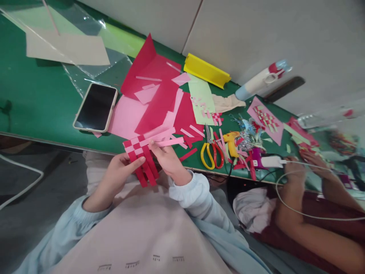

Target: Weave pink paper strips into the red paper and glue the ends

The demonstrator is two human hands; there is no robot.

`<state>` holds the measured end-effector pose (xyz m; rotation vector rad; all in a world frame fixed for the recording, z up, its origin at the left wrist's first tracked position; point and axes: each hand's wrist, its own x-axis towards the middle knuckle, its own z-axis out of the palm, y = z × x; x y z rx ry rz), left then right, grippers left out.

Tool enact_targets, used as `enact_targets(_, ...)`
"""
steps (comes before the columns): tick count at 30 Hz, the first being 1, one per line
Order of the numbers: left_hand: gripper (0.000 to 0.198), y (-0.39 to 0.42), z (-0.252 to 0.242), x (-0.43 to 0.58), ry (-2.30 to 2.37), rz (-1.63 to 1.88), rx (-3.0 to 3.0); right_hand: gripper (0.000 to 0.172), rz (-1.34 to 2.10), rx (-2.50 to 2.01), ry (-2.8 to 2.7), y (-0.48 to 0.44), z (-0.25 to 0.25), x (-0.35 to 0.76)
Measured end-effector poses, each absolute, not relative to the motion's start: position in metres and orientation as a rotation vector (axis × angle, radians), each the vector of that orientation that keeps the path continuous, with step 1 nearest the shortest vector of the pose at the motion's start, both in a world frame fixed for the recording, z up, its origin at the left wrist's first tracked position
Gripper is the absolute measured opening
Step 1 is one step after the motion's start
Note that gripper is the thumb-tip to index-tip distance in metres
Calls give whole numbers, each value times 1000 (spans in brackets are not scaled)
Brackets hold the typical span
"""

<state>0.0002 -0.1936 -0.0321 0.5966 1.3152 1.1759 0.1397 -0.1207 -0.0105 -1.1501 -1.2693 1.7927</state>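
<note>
A partly woven checkered piece of red and pink paper strips (136, 145) is held over the front edge of the green table. My left hand (122, 169) grips its lower left side, the thumb lying across the loose red strips (147, 167). On the right side of the weave, my right hand (168, 160) pinches the paper near the loose ends of the pink strips (172, 142), which stick out to the right. The fingers behind the paper are hidden in both hands.
Scissors (211, 152), a yellow glue gun (231, 142) and paper scraps lie to the right. A phone (96, 107) rests at left beside red sheets (159, 80). A white bottle (261, 80) lies near the wall. At far right, a co-worker's hands (313, 163) handle paper.
</note>
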Motion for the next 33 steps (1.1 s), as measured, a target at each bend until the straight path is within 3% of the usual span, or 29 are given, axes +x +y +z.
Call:
enact_targets(12,37,-191,-34,13,1283,1186,477,55,1973,-1232,-1108,-119,-18,141)
enact_targets(19,33,-194,-37,10,1257,1164,500,55,2049,-1258,-1009,-119,-16,140)
enact_targets(33,52,-195,-27,14,1110,1092,462,59,2089,-1281,-808,-122,-12,135)
